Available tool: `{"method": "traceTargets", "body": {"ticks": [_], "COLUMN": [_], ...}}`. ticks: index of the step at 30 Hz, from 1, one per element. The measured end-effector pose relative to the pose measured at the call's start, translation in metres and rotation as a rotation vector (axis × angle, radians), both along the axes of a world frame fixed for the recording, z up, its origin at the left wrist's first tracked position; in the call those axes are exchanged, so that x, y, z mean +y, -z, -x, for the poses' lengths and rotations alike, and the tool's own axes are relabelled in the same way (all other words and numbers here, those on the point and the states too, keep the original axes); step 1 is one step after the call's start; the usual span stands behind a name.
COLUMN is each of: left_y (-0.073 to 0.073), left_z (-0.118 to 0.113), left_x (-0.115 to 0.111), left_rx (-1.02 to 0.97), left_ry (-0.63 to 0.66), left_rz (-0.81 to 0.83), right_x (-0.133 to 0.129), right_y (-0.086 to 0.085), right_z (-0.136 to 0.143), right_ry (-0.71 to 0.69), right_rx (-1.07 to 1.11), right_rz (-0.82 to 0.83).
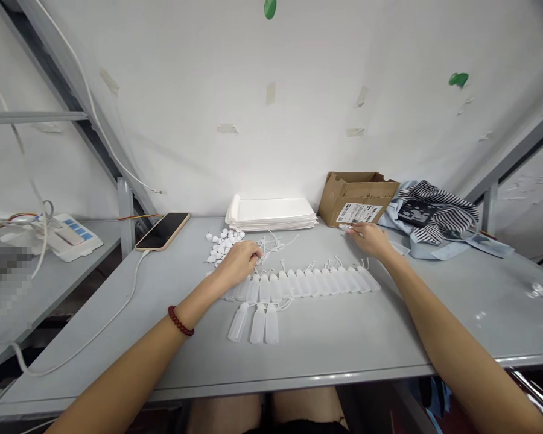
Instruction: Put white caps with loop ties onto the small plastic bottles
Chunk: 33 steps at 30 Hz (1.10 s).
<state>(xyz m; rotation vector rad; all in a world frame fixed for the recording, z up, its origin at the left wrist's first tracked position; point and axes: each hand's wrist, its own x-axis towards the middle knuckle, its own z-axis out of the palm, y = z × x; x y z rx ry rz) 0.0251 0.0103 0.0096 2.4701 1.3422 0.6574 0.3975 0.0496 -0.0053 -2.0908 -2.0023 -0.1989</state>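
Note:
Above the left end of a row of translucent white bottles (326, 282), my left hand (241, 263) is closed in a pinch; what its fingers hold is too small to make out. A pile of small white caps (221, 246) lies just behind it, and thin white cords (274, 246) lie beside its fingertips. My right hand (368, 239) reaches to the front of the cardboard box (359, 199), fingers closed over a small white piece (345, 227) on the table. Three more bottles (257, 324) lie in front of the row.
A stack of white sheets (271, 212) rests against the wall. At the left lies a phone (163, 231) with a white cable (131, 295). Striped and blue cloth (441, 211) lies at the right beside the box. Metal shelf posts (127, 217) stand at both sides.

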Motion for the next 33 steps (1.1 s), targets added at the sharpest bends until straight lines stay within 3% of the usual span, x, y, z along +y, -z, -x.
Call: {"method": "traceTargets", "body": {"ticks": [15, 22, 28, 33], "left_y": [0.001, -0.002, -0.002, -0.008], "left_z": [0.003, -0.001, -0.002, 0.008], "left_x": [0.004, -0.002, -0.001, 0.005], "left_rx": [-0.073, 0.033, 0.06, 0.046], "left_ry": [-0.169, -0.104, -0.103, -0.129], "left_rz": [0.018, -0.059, -0.085, -0.102], "right_x": [-0.001, -0.004, -0.015, -0.029], "right_y": [-0.004, -0.009, -0.023, -0.033], "right_z": [0.012, 0.021, 0.042, 0.065], "right_ry": [-0.05, -0.088, -0.187, -0.35], "right_rx": [0.009, 0.132, 0.227, 0.275], "right_rz": [-0.063, -0.175, -0.289, -0.371]}}
